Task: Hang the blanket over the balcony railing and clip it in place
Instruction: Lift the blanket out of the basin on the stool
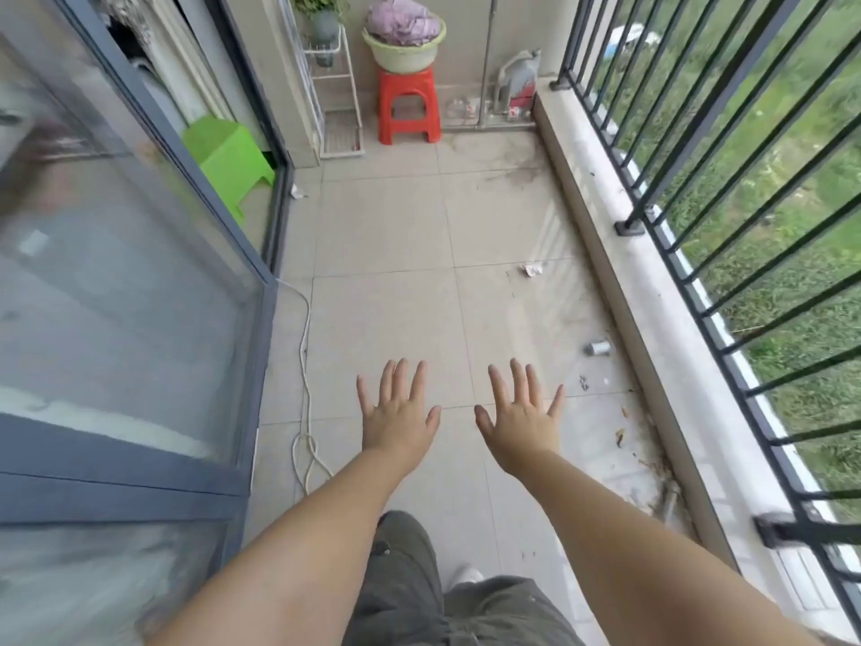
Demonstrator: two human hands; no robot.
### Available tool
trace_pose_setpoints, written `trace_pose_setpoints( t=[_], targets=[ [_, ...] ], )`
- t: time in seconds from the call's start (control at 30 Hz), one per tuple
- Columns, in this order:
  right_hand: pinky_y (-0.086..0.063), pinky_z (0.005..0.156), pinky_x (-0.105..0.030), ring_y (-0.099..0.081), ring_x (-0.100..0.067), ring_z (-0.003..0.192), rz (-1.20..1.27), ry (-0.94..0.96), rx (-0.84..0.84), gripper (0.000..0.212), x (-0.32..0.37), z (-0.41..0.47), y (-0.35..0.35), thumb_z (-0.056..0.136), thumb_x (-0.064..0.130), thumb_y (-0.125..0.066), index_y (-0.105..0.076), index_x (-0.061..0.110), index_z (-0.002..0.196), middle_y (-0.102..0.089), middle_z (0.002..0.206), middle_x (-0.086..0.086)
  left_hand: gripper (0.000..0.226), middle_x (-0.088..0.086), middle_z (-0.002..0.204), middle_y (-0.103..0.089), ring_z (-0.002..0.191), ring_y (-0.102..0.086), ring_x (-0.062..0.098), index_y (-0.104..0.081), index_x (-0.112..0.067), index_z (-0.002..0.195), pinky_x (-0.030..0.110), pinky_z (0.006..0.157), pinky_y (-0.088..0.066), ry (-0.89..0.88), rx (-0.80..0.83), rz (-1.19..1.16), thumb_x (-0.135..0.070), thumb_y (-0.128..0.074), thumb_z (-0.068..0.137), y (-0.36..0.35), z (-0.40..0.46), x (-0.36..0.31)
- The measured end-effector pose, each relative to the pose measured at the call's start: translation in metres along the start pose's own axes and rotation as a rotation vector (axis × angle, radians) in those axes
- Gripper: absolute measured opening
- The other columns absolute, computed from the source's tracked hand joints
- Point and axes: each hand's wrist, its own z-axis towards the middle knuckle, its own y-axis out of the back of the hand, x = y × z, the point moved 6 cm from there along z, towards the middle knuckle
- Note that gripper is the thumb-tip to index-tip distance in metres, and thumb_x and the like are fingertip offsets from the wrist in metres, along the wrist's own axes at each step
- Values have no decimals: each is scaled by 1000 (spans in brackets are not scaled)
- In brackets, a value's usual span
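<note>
Both grips released: left hand (pixel 396 412) and right hand (pixel 522 417) spread, holding nothing; no legible writing.

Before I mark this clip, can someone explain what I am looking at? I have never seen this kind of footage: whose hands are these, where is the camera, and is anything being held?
There is no machine here. A person wears a wide-angle camera on the head, so the single picture looks forward and down along their own arms. The left hand and the right hand are stretched out over the tiled floor with fingers spread; neither has a grip on anything.

The place is a balcony. The dark metal railing runs along the right, and a glass sliding door stands on the left. At the far end a red stool carries a pale green basin holding a bundled pinkish-purple blanket. So the blanket is not yet hung. No clips are visible.

On the floor lie a white cable, a small can and scraps of litter.
</note>
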Motion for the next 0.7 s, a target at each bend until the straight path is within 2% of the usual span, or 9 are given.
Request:
trace_pose_setpoints(
  t=[0.13, 0.3, 0.7],
  targets=[
    [6, 112, -59, 11, -19, 144, -37, -6, -11, 60, -8, 42, 17, 93, 50, -16, 6, 31, 146, 9, 157, 1, 61, 2, 158, -2, 146, 3, 19, 1, -23, 148, 53, 115, 6, 42, -26, -20, -44, -25, 96, 16, 40, 6],
    [4, 112, -59, 11, -19, 144, -35, 17, -58, 60, 13, 133, 55, 93, 48, -17, 6, 31, 145, 9, 157, 1, 62, 2, 158, -2, 146, 2, 19, 0, -23, 148, 54, 115, 5, 69, -75, -67, -44, -27, 96, 50, 129, 14],
    [2, 113, -56, 8, -17, 145, 47, -29, -168, 59, 81, 379, 197, 93, 47, -19, 2, 30, 146, 5, 158, 1, 60, 4, 157, -4, 146, 1, 20, -1, -23, 148, 54, 115, 4, -78, -135, 13, -42, -27, 96, 195, 393, 50]
  ],
)
